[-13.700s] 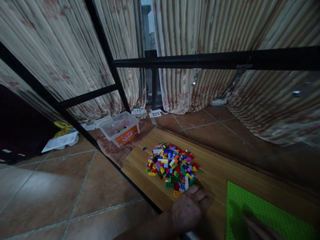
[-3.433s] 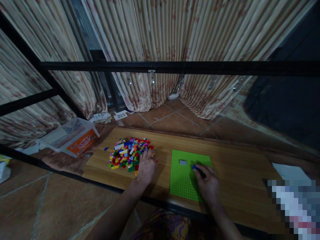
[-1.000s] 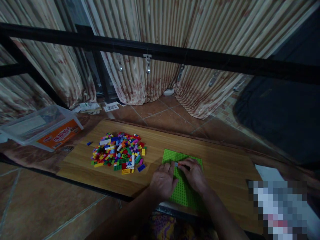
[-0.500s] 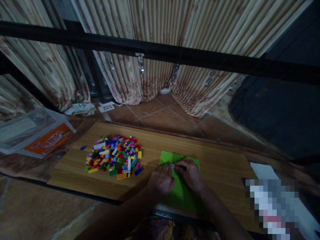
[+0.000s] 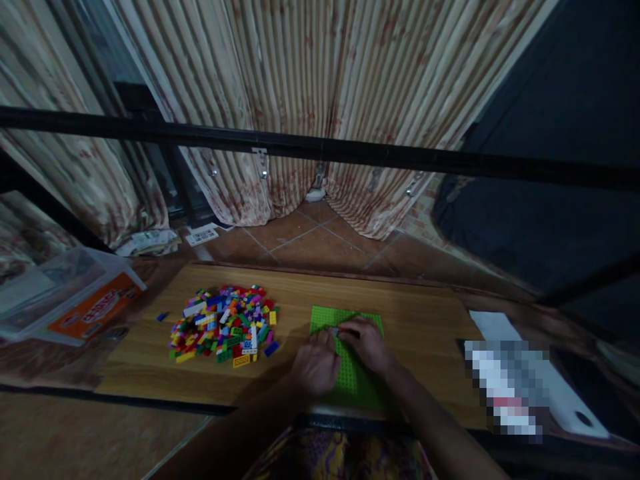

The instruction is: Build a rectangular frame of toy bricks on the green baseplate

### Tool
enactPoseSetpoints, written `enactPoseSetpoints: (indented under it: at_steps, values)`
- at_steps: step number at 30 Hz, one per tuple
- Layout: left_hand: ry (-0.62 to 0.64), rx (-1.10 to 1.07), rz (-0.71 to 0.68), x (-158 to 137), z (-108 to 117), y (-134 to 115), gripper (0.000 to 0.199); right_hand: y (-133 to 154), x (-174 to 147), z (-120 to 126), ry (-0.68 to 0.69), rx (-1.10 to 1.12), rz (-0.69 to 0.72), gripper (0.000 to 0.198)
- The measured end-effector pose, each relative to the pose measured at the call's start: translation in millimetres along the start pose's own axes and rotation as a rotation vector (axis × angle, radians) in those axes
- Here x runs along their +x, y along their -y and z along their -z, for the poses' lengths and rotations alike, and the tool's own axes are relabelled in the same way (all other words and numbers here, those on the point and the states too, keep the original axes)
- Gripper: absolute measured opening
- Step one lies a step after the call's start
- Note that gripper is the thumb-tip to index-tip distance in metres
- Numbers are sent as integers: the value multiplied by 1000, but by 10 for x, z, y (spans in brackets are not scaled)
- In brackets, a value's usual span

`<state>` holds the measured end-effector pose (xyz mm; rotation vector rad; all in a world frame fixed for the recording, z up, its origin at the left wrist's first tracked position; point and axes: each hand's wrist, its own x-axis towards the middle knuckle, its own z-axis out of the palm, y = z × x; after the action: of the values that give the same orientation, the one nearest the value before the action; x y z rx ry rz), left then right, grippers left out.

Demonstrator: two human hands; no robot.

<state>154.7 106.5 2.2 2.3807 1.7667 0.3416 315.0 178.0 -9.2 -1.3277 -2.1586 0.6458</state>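
Both hands meet over the far half of a green studded baseplate (image 5: pixel 350 383) on the wooden board. A tiny pale toy brick (image 5: pixel 335 330) shows between their fingertips, low on the plate; whether it is attached cannot be seen. My right hand (image 5: pixel 367 343) pinches at this brick with thumb and forefinger from the right. Curled fingers of my left hand (image 5: pixel 316 363) are pressed together at the brick's left side, and what they hold, if anything, is hidden. To the left of the plate lies a heap of mixed coloured toy bricks (image 5: pixel 225 323).
A clear plastic box (image 5: pixel 100 263) with an orange label stands at the far left. One blue brick (image 5: pixel 162 316) lies apart from the heap. White sheets (image 5: pixel 495 325) and a blurred-out item (image 5: pixel 505 387) are at the right. A black rail (image 5: pixel 300 143) crosses beyond the board (image 5: pixel 425 313).
The camera view has tilted up and shifted right, so everything sits lower and further left. Both hands stay at the same spot on the baseplate, with the small brick still between them.
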Motion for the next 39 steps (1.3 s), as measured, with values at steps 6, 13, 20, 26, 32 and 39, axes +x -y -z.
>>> enactPoseSetpoints:
  at_steps: [6,13,20,26,32,39]
  values:
    - [-62,0,85,-72,0,-30,54,-147,-300,134,-350,-5,-85,34]
    - [-159,12,-44,-47,-155,-60,53,-184,-573,68,-303,-110,-63,28]
    - [-117,83,-105,-14,-230,-61,49,-164,-493,-12,-269,-160,-61,23]
    - [-91,97,-154,11,-206,-50,48,-141,-338,-41,-194,-145,-38,20]
    - [-120,91,-184,50,-225,-33,42,-152,-183,42,-71,-117,-1,16]
    - [-146,81,-155,52,-284,-18,41,-151,-132,105,-18,-71,12,15]
